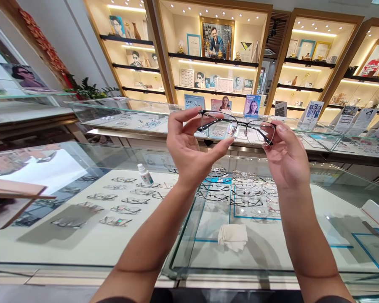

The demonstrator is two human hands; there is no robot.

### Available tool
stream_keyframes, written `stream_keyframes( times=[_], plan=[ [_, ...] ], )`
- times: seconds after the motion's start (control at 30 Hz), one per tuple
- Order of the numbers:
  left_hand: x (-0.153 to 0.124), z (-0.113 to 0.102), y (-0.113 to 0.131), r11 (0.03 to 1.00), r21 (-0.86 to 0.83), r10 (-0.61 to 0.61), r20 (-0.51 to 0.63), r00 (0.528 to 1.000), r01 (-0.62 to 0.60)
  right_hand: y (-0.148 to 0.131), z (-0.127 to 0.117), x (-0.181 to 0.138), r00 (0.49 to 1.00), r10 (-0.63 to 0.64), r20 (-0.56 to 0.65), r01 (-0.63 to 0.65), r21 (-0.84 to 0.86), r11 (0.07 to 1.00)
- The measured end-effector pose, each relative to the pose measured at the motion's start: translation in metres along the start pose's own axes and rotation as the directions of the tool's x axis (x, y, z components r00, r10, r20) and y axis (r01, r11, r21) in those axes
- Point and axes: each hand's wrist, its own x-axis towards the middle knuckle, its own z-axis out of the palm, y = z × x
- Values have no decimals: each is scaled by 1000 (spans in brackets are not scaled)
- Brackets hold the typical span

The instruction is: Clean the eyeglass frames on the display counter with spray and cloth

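A pair of eyeglasses [241,124] with a thin black frame is held up in front of me, above the glass counter. My left hand [189,141] grips its left end near the hinge, fingers curled behind the lens and thumb stretched below it. At the other end, my right hand [287,151] pinches the frame's right corner between thumb and fingers. The temples point away behind the lenses. Below, on the counter top, lie a folded cream cloth [233,237] and a small white spray bottle [145,174].
Several rows of eyeglasses [135,200] lie inside the glass display counter [139,248]. Another glass case [129,122] runs across behind it. Lit shelves [213,59] with posters stand along the back wall. A white object [377,216] sits at the right edge.
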Motion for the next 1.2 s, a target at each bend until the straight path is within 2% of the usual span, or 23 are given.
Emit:
stream_keyframes(
  times=[0.2,0.3,0.43,0.6,0.77,0.87,0.93,1.0,1.1,1.2],
  plan=[
    [-7,2,16,997,71,-15,-57,998,20,6,6,3,992,125,-10,-122,137,983],
    [-9,4,23,995,98,2,-74,997,5,9,7,4,990,143,6,-142,143,979],
    [-9,4,22,991,130,-9,-86,996,20,8,6,3,994,111,-3,-110,111,988],
    [-5,-1,9,990,99,-95,-29,995,98,3,4,-1,1000,26,-16,-26,19,999],
    [-4,-3,-1,983,-14,-185,23,983,185,-2,5,-4,999,11,-36,-11,3,1000],
    [-3,-5,-9,961,-94,-252,93,963,260,-6,8,-5,1000,-24,-16,24,-20,1000],
    [0,-8,-13,927,-149,-319,168,933,344,-9,11,-7,996,-80,30,81,-65,995],
    [4,-9,-11,863,-213,-405,253,879,459,-14,14,-9,984,-145,105,159,-138,978],
    [11,-9,0,691,-280,-526,438,729,667,-21,16,-11,936,-244,253,313,-281,907],
    [15,-6,13,518,-291,-546,612,573,805,-23,15,-13,859,-356,367,487,-379,787]
  ],
)
